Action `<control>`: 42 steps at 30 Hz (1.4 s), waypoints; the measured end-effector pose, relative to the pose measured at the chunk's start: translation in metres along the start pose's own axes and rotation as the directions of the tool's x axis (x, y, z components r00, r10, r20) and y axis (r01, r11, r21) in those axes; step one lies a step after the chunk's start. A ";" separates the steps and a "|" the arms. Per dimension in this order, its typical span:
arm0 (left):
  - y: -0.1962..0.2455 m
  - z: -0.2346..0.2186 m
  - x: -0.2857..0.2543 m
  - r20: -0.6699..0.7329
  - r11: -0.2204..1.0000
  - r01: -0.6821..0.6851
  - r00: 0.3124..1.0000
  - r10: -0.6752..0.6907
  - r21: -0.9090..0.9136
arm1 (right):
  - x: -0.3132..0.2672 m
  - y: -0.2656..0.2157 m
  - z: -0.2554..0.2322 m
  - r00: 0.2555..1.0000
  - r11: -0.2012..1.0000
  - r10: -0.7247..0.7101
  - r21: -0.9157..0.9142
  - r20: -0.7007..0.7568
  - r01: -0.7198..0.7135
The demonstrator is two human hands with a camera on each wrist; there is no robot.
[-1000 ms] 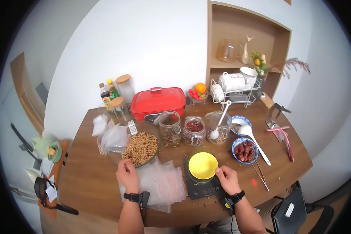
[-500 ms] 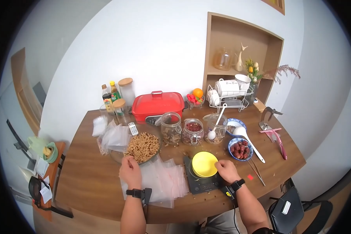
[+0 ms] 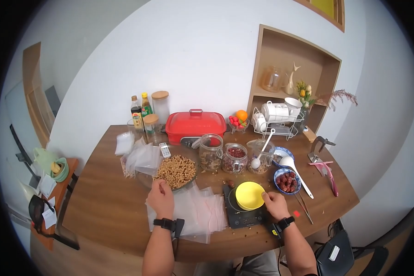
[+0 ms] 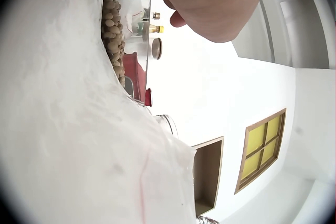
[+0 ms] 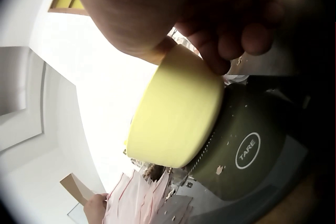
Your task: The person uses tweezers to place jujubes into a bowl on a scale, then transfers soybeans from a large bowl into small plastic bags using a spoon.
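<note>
My right hand (image 3: 276, 205) pinches the rim of a small yellow bowl (image 3: 250, 196) between thumb and fingers. In the right wrist view the bowl leans over the round plate of a black kitchen scale (image 5: 236, 150), where TARE is printed. A dark round thing (image 3: 231, 183) lies at the scale's far left corner. My left hand (image 3: 161, 198) has its fingers bent at the near rim of a wide glass bowl (image 3: 195, 176) of tan beans (image 3: 174, 171); I cannot tell whether it grips that rim. Flat clear zip bags (image 3: 200, 211) lie beneath and beside this hand.
Behind the scale stand several clip jars, one with red contents (image 3: 234, 158), another with a white spoon (image 3: 257, 162). Right of them are a blue-patterned bowl of dates (image 3: 287, 181), a white ladle (image 3: 301, 175) and tongs (image 3: 304, 208). A red electric pot (image 3: 195, 126) stands at the back.
The yellow bowl has shifted and tipped on the scale in my right hand, showing more of the plate's left side. My left hand stays by the glass bowl. The head view has turned.
</note>
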State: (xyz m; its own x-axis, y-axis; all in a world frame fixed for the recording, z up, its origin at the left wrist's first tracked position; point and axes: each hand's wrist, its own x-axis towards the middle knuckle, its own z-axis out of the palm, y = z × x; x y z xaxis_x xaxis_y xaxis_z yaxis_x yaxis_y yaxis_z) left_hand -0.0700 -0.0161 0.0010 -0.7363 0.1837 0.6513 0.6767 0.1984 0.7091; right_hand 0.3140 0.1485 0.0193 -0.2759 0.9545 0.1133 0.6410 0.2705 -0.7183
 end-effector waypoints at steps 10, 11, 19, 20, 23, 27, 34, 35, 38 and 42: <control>0.010 -0.003 0.000 0.009 0.998 -0.003 1.000 0.003 -0.063 | 0.013 0.019 0.007 0.995 0.949 0.064 0.305 0.072 -0.083; 0.009 -0.003 0.000 0.012 0.998 0.004 1.000 -0.003 -0.058 | 0.016 0.020 0.009 0.996 0.946 0.058 0.314 0.075 -0.078; 0.008 0.001 -0.003 0.037 0.998 0.029 0.999 -0.027 -0.054 | 0.011 0.042 0.018 0.997 0.898 0.075 0.435 0.006 -0.070; 0.008 0.001 -0.004 0.038 0.998 0.026 0.999 -0.024 -0.050 | 0.010 0.040 0.016 0.998 0.899 0.066 0.434 0.008 -0.063; 0.012 0.003 -0.006 0.061 0.997 0.033 0.998 -0.029 -0.068 | 0.007 0.033 0.011 0.999 0.933 0.044 0.357 0.026 -0.050; 0.002 0.002 -0.006 0.091 0.995 0.055 0.995 -0.047 -0.083 | 0.000 0.016 0.002 0.999 0.969 0.014 0.245 0.048 -0.025; -0.007 0.008 -0.001 0.037 0.997 -0.012 0.999 0.014 -0.074 | 0.001 0.016 -0.002 0.999 0.970 0.004 0.244 0.033 -0.012; -0.004 0.008 0.000 0.033 0.998 -0.015 0.999 0.018 -0.066 | 0.002 0.018 -0.002 1.000 0.970 -0.002 0.243 0.018 -0.003; 0.009 0.007 0.001 0.075 0.998 0.004 0.997 0.001 -0.061 | 0.002 0.018 -0.002 1.000 0.971 -0.011 0.240 0.007 0.009; 0.020 0.002 0.009 0.108 0.999 -0.030 0.994 0.034 -0.040 | 0.002 0.020 0.001 0.999 0.974 -0.037 0.221 -0.021 0.040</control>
State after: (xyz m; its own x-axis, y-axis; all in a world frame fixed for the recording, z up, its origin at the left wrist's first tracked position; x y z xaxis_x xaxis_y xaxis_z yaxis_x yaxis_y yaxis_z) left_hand -0.0632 -0.0089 0.0206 -0.7082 0.2930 0.6423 0.6980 0.1541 0.6994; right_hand 0.3255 0.1560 0.0042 -0.2843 0.9463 0.1535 0.4550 0.2742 -0.8472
